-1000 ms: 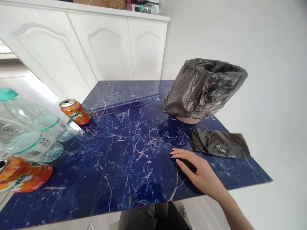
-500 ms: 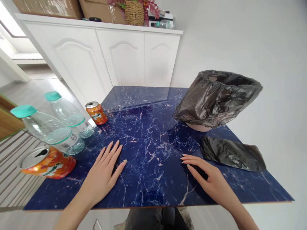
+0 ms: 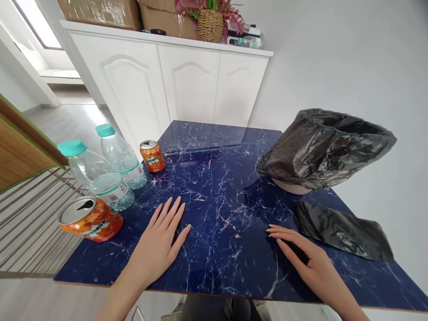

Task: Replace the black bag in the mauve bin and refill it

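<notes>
Hands at table edge: left flat and wide, right narrow, no object visible in either.
Beside my left hand (image 3: 154, 252), on its outer side, stands the near Mirinda can (image 3: 103, 223); two capped plastic bottles (image 3: 100, 178) (image 3: 123, 156) and the far Mirinda can (image 3: 153, 158) lie beyond. Ahead of my right hand (image 3: 314, 263) are the folded black plastic bag (image 3: 347, 232) and the bag-lined bin (image 3: 324, 151). Caution: an outward left sweep could topple the opened near can or a light bottle; a right-sleeve snag could drag the folded bag off. Surface: glossy blue marble-pattern tabletop (image 3: 214, 258). Room: white cabinet (image 3: 187, 80) ahead, pale wall (image 3: 334, 53) rightward.
</notes>
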`<act>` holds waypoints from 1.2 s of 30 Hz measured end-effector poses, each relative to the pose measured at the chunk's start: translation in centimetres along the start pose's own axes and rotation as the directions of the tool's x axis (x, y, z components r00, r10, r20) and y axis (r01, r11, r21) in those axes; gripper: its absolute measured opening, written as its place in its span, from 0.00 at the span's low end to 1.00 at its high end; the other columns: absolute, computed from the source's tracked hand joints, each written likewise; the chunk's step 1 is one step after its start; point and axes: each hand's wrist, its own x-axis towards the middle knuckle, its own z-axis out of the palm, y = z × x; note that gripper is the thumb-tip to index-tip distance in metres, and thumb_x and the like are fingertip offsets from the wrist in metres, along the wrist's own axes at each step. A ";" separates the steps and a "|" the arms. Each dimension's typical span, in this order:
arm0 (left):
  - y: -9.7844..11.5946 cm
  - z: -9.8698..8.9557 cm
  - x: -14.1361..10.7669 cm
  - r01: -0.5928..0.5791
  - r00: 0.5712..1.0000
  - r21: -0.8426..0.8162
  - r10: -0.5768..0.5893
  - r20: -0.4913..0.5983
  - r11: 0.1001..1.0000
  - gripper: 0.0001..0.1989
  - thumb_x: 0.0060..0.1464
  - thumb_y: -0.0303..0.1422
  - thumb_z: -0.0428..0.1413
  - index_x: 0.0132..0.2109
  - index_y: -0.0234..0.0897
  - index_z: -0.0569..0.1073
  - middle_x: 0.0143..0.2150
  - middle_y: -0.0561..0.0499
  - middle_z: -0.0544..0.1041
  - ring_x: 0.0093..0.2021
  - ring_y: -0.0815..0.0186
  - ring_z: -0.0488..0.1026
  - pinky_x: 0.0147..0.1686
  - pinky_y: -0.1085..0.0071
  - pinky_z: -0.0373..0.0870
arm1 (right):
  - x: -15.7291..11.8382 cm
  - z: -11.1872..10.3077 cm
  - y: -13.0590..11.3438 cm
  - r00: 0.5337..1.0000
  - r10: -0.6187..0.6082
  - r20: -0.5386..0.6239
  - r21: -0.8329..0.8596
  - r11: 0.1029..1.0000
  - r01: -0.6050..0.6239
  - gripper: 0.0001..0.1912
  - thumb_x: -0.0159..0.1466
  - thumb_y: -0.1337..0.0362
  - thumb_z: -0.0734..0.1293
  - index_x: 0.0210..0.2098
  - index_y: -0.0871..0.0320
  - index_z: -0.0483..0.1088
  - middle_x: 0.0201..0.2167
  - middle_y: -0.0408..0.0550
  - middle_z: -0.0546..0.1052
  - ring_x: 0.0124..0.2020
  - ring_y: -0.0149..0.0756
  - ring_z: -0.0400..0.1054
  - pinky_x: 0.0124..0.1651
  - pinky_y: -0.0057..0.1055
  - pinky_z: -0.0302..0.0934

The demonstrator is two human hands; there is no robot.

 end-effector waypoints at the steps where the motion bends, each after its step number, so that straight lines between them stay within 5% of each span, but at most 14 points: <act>1: 0.0 0.0 0.0 0.000 1.000 0.001 0.000 -0.001 1.000 0.34 0.76 0.47 0.47 0.81 0.43 0.53 0.81 0.45 0.57 0.81 0.49 0.53 0.78 0.42 0.54 | 0.0 0.0 0.0 1.000 -0.005 -0.007 -0.005 1.000 0.005 0.14 0.77 0.51 0.65 0.53 0.46 0.81 0.62 0.50 0.81 0.64 0.53 0.76 0.68 0.55 0.71; 9: 0.2 -0.2 -0.6 0.012 1.000 -0.072 -0.013 -0.010 0.997 0.32 0.75 0.46 0.49 0.80 0.44 0.56 0.81 0.45 0.57 0.81 0.49 0.54 0.78 0.42 0.55 | -0.1 0.2 0.3 0.999 -0.006 -0.034 -0.050 0.999 0.004 0.15 0.76 0.50 0.66 0.52 0.46 0.82 0.60 0.49 0.82 0.63 0.53 0.77 0.68 0.54 0.71; 13: 0.5 -1.0 -0.9 0.156 0.985 -0.329 -0.172 -0.021 0.932 0.32 0.73 0.46 0.53 0.78 0.48 0.59 0.82 0.46 0.57 0.80 0.50 0.56 0.79 0.44 0.55 | -0.1 0.4 0.4 0.998 -0.009 -0.059 -0.073 0.997 0.004 0.15 0.75 0.48 0.67 0.51 0.46 0.82 0.59 0.49 0.83 0.61 0.53 0.78 0.66 0.53 0.73; 15: 0.4 -1.7 -1.0 0.262 0.948 -0.583 -0.318 0.007 0.769 0.31 0.72 0.47 0.55 0.76 0.49 0.62 0.80 0.47 0.62 0.78 0.50 0.61 0.78 0.45 0.57 | 0.0 0.7 0.4 0.997 -0.004 -0.074 -0.084 0.997 -0.002 0.16 0.75 0.47 0.67 0.51 0.46 0.82 0.58 0.50 0.83 0.60 0.53 0.79 0.65 0.52 0.74; 18: 0.2 -2.9 -1.0 0.320 0.849 -0.885 -0.518 0.108 0.340 0.25 0.70 0.47 0.57 0.69 0.46 0.71 0.73 0.45 0.73 0.73 0.49 0.69 0.76 0.45 0.63 | 0.2 1.1 0.4 0.996 0.002 -0.091 -0.086 0.996 -0.010 0.17 0.74 0.46 0.67 0.50 0.46 0.82 0.57 0.51 0.84 0.60 0.53 0.79 0.64 0.51 0.75; 21: 0.0 -3.8 -0.9 0.223 0.751 -0.973 -0.626 0.210 -0.058 0.20 0.68 0.42 0.59 0.61 0.38 0.78 0.68 0.40 0.78 0.70 0.45 0.73 0.73 0.44 0.68 | 0.9 1.3 -0.2 0.997 0.003 -0.073 -0.086 0.996 -0.009 0.17 0.74 0.44 0.66 0.49 0.46 0.82 0.56 0.51 0.83 0.59 0.53 0.79 0.64 0.52 0.74; 24: -0.2 -4.3 -0.8 0.133 0.706 -0.938 -0.634 0.317 -0.321 0.18 0.67 0.37 0.60 0.59 0.33 0.80 0.66 0.37 0.79 0.70 0.43 0.73 0.71 0.43 0.70 | 2.0 1.4 -1.6 1.000 0.006 0.015 -0.099 0.995 -0.004 0.17 0.75 0.44 0.66 0.48 0.45 0.82 0.56 0.50 0.82 0.59 0.52 0.78 0.63 0.53 0.74; 28: -0.4 -4.4 -0.9 0.074 0.682 -0.888 -0.627 0.377 -0.453 0.17 0.66 0.33 0.60 0.57 0.31 0.82 0.66 0.35 0.79 0.70 0.42 0.73 0.72 0.44 0.70 | 3.8 2.1 -4.2 0.985 -0.036 0.169 -0.084 0.995 0.050 0.15 0.77 0.48 0.64 0.51 0.43 0.80 0.57 0.49 0.81 0.59 0.49 0.77 0.63 0.51 0.72; 36: -0.4 -4.2 -1.1 0.047 0.683 -0.873 -0.622 0.383 -0.486 0.15 0.63 0.33 0.62 0.54 0.32 0.84 0.62 0.36 0.82 0.69 0.42 0.74 0.71 0.43 0.70 | 6.8 5.2 -8.2 0.895 -0.211 0.393 0.016 0.975 0.222 0.12 0.80 0.56 0.61 0.54 0.44 0.76 0.56 0.47 0.78 0.59 0.43 0.73 0.63 0.46 0.69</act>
